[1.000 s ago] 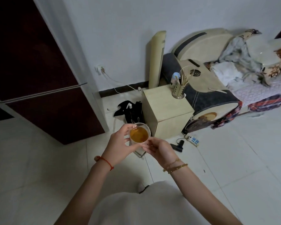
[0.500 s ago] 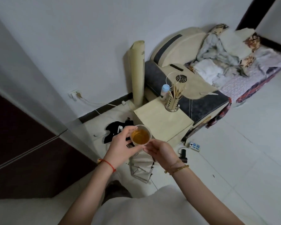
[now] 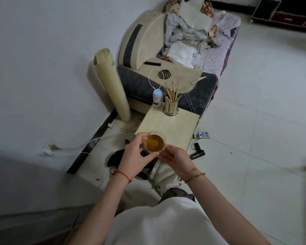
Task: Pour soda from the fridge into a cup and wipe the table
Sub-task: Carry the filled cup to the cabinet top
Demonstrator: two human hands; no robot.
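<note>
A clear cup (image 3: 154, 143) holding amber soda is held in the air over the near edge of a small pale wooden table (image 3: 178, 124). My left hand (image 3: 134, 156) grips the cup's left side with thumb and fingers curled round it. My right hand (image 3: 177, 159) supports the cup from the lower right, its fingers against the wall and base. The cup stays upright and the liquid is level. No fridge or soda bottle is in view.
A metal holder of chopsticks (image 3: 171, 106) and a small blue-capped bottle (image 3: 157, 98) stand at the table's far edge. A tall cream tower fan (image 3: 111, 85) stands left of it, a sofa with piled laundry (image 3: 187, 39) behind. Dark clothing (image 3: 117, 156), a power strip (image 3: 203, 134) and a black tool (image 3: 197, 154) lie on the tiled floor.
I have walked closer to the small table and the view has swung right, away from the dark door. The cup, still in both hands, now hangs over the table's near edge.
</note>
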